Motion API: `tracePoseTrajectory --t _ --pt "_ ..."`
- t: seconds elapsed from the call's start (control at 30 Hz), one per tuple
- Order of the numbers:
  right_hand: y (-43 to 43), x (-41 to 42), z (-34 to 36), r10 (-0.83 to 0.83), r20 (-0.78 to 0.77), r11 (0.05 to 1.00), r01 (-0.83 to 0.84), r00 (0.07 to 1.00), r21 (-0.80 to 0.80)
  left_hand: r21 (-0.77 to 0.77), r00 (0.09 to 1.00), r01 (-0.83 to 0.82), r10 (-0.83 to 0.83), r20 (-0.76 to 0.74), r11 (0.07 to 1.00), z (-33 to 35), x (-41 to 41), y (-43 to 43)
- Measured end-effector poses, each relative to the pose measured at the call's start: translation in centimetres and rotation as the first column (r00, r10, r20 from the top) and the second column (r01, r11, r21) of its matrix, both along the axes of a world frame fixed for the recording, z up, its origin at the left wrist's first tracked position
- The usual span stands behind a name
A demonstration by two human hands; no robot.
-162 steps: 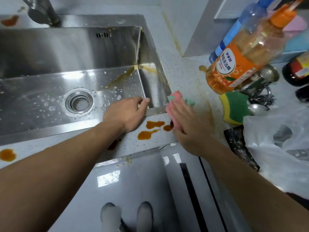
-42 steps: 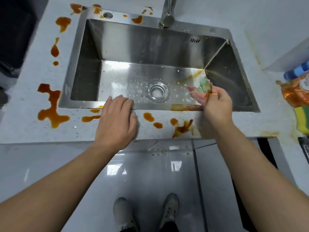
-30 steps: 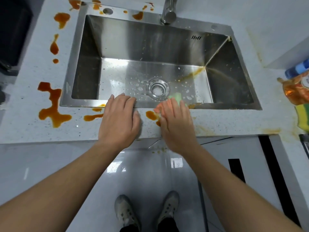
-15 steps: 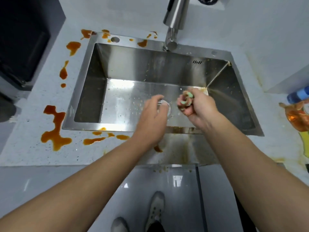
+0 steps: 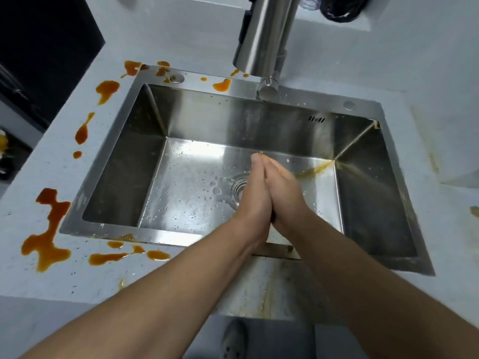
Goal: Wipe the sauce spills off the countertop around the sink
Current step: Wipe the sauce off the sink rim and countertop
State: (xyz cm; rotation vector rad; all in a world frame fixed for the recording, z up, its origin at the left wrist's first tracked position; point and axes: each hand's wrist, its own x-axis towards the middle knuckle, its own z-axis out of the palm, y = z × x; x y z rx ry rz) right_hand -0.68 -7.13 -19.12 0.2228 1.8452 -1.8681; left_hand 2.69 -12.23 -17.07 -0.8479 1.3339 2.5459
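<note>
The grip is no clench at all: the left hand (image 5: 252, 203) and right hand (image 5: 285, 195) are pressed palm to palm with fingers straight, low inside the sink (image 5: 197, 117) and just over the drain (image 5: 238, 189). I cannot tell whether anything is sandwiched between the 2 palms; no cloth or sponge shows. The faucet (image 5: 264, 35) hangs above and behind them, with no water visibly running.

Outward from there, the sauce spills (image 5: 49, 229) lie on the desk (image 5: 39, 281). The largest pool is left of the sink, a string of blots (image 5: 108, 258) runs along the near rim, a column of drops (image 5: 107, 89) goes up the far-left side, and more (image 5: 222, 85) sit on the back rim beside the faucet base. A pale smear (image 5: 264, 294) marks the desk in front of the arms, and a thin streak (image 5: 316, 169) runs across the basin floor.

The sauce looks glossy and wet, so I judge it will slide and smear rather than lift — nothing to take hold of there. I would press something soft and absorbent flat under the palm and draw each pool toward the basin, starting with the left side.
</note>
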Motion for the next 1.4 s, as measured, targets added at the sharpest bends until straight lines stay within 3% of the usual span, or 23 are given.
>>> tracePoseTrajectory --t 0.1,0.2,0.3,0.4,0.6,0.8,0.93,1.0,1.07,1.13,1.3,1.4 --pt "-0.1 -1.7 -0.6 -0.045 -0.109 0.995 0.055 0.993 0.088 -0.112 0.995 0.081 -0.086 -0.045 0.99 -0.1 -0.2 -1.5" --pt "0.3 -4.0 -0.6 -0.233 0.055 0.97 0.236 0.971 -0.052 -0.161 0.999 0.008 -0.015 -0.044 0.987 0.8 -0.3 -4.0" --pt "0.5 -5.4 -0.4 -0.19 0.122 0.974 0.203 0.974 -0.106 -0.28 0.999 -0.028 0.037 0.025 0.959 0.5 -0.1 -7.3" --pt "0.6 -5.8 -1.1 -0.032 0.029 0.999 0.031 0.999 0.025 -0.413 0.99 0.113 -0.067 0.124 0.904 -0.4 0.8 -9.0" --pt "-0.3 -5.7 -1.1 0.116 -0.066 0.944 -0.089 0.991 0.317 -0.619 0.961 0.278 -0.216 0.176 0.734 -1.9 2.5 -9.8" --pt "-1.9 -6.6 -1.5 0.125 -0.096 0.87 -0.063 0.987 0.489 -0.63 0.952 0.307 -0.221 0.214 0.713 -2.0 2.9 -10.4" --pt "-2.1 -6.5 -1.4 0.076 -0.121 0.866 -0.005 0.99 0.5 -0.624 0.948 0.318 -0.233 0.216 0.714 -2.1 3.0 -10.3" --pt "-2.0 -6.5 -0.7 0.068 -0.06 0.848 -0.026 0.996 0.529 -0.636 0.948 0.319 -0.236 0.215 0.703 -2.1 3.1 -10.3" --pt "-1.8 -6.7 0.2 0.019 0.074 0.881 -0.052 0.997 0.47 -0.641 0.95 0.312 -0.232 0.209 0.701 -2.1 3.2 -10.2" --pt "-1.4 -6.9 0.7 -0.046 0.166 0.952 -0.007 0.985 0.305 -0.645 0.952 0.306 -0.231 0.201 0.7 -2.0 3.3 -10.0" --pt "0.3 -6.8 0.6 -0.043 0.157 0.998 0.034 0.987 0.06 -0.639 0.952 0.306 -0.233 0.199 0.705 -2.4 3.4 -9.9" --pt "0.7 -6.5 0.2 -0.016 0.11 0.997 0.008 0.994 0.073 -0.688 0.945 0.326 -0.253 0.209 0.649 -2.5 3.7 -9.9"
